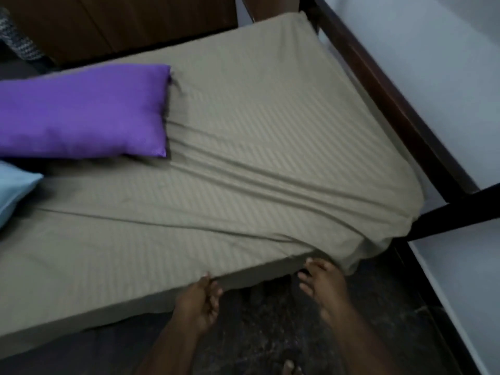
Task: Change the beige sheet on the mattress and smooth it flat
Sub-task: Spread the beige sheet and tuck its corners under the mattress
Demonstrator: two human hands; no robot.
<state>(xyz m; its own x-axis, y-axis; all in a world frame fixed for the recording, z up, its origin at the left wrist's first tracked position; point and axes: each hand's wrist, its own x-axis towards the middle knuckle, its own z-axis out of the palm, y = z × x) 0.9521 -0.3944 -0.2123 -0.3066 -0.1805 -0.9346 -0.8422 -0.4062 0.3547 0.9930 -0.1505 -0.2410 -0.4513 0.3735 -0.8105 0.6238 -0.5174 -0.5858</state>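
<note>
— Head view first: what is on the bed?

— A beige sheet [243,147] with a faint woven stripe covers the mattress [151,299], which fills the middle of the frame. Long creases run from the centre left down toward the lower right corner, where loose cloth bunches and hangs over the edge.

— Does the frame hold it all?

— The mattress sits inside a dark wooden frame [389,104], a rail along the right of the picture and a second bar crossing at the right edge. On the sheet at the left lies a glossy purple pillow [81,112], oblong and plump, and below it, at the left edge, the corner of a pale blue pillow [16,190].

— And the hands?

— Both are at the near edge, low in the frame. The left hand [198,301] has its fingers curled, thumb up against the sheet's edge (whether it truly pinches the cloth I cannot tell; the picture is blurred). The right hand [323,285] has its fingers spread and fairly straight, tips at the hanging fold under the mattress edge, gripping nothing that I can see.

— Beneath them?

— A dark, mottled floor [270,334]. Pale wall [446,63] on the right, brown wooden panels [121,20] at the top left.
</note>
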